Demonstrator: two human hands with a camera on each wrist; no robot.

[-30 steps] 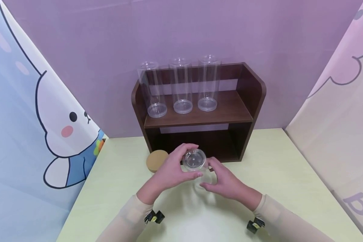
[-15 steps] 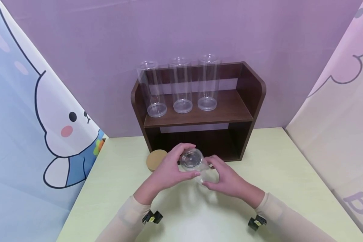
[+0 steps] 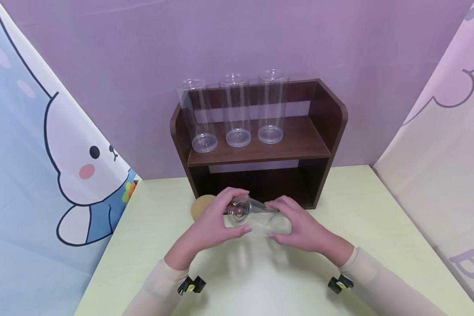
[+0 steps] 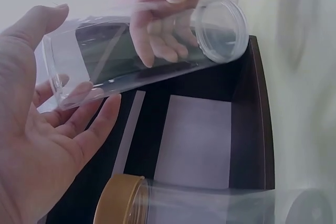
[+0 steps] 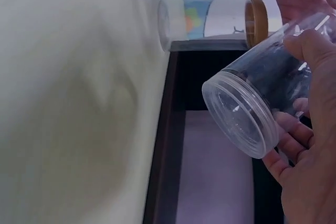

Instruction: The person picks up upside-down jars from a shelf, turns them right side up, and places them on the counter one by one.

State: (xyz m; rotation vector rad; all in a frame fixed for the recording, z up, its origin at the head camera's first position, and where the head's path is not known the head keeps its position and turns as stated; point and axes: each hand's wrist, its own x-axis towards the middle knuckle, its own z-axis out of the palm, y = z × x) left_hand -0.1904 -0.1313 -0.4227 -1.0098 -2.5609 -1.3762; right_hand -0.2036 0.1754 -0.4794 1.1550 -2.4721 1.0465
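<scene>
Clear plastic cylinder jar (image 3: 256,216), upright a second ago, now tipped sideways at frame centre; left hand (image 3: 213,226) and right hand (image 3: 304,228) fingers curl round it.

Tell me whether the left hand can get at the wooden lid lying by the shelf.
Probably yes, once freed: the left hand holds the clear jar, and the wooden lid lies right beside it on the table, nothing between.

Light is bright, soft and even in the head view; only faint shadows lie on the table (image 3: 379,206) under the forearms; straight edges bow slightly toward the frame borders; both wrist views are softer, with the near wall washed out and blurred.
</scene>
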